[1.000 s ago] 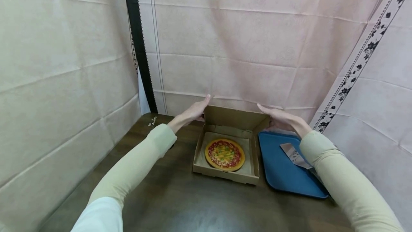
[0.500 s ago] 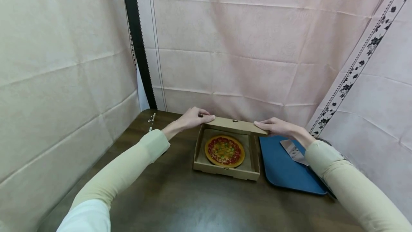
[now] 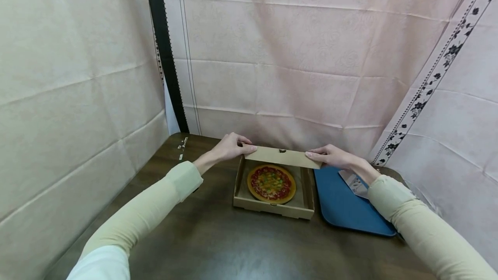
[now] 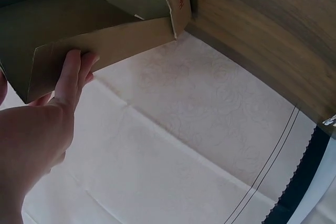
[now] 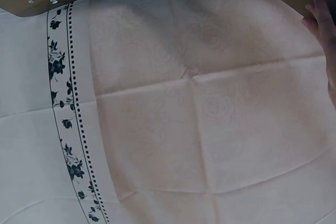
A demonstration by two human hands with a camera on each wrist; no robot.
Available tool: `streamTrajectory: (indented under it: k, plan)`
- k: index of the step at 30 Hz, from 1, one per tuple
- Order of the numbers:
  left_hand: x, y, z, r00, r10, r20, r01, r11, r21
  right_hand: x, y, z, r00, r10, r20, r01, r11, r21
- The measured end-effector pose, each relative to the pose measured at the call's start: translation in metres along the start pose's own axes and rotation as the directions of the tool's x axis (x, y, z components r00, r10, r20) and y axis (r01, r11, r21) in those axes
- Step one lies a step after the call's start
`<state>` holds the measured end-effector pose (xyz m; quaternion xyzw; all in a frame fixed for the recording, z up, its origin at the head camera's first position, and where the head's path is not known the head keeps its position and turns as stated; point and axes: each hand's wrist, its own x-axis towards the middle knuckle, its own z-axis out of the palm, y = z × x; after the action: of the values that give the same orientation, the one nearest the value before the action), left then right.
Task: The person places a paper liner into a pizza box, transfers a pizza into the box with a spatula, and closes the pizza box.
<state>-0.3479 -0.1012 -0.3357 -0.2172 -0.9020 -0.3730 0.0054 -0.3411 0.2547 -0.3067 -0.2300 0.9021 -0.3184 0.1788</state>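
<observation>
In the head view a brown cardboard pizza box (image 3: 272, 210) stands on the table with its lid (image 3: 288, 156) part way down. A round pizza (image 3: 271, 183) with red, yellow and green topping lies inside on a paper liner. At the lid's left front corner my left hand (image 3: 228, 147) grips the edge, thumb on the front flap. My right hand (image 3: 335, 157) pinches the right front corner likewise. The left wrist view shows the left hand's fingers (image 4: 76, 72) against the lid's side wall. Only part of the right hand (image 5: 326, 35) shows in the right wrist view, at the lid.
A blue tray (image 3: 342, 204) lies right of the box, with a pizza server (image 3: 355, 183) on it, partly hidden by the right arm. The dark wooden table (image 3: 218, 232) meets hanging cloth (image 3: 295, 77) at the back and sides.
Both hands have brought the lid forward and down from nearly upright, and its front flap now faces me. Their thumbs have come round onto the flap. Box base and pizza stay put.
</observation>
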Motion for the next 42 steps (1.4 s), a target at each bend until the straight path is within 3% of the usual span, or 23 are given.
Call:
streamTrajectory:
  k: [10,21,34,42]
  plan:
    - [-0.005,-0.007,0.01,0.999,-0.008,-0.032,0.008,1.0,-0.012,-0.005,0.005,0.016,0.999,-0.014,-0.036,0.01,0.994,-0.113]
    - [-0.007,-0.014,0.026,0.999,-0.041,0.013,0.04,0.998,0.047,-0.006,0.019,0.032,0.999,-0.046,-0.009,0.044,0.984,-0.175]
    - [-0.007,-0.014,0.042,0.999,-0.03,0.038,0.024,0.99,0.136,-0.005,0.035,0.055,0.992,-0.087,-0.091,0.064,0.971,-0.232]
    - [-0.011,-0.013,0.054,0.993,-0.091,0.07,0.082,0.988,0.128,-0.007,0.048,0.073,0.978,-0.14,-0.156,0.098,0.962,-0.254]
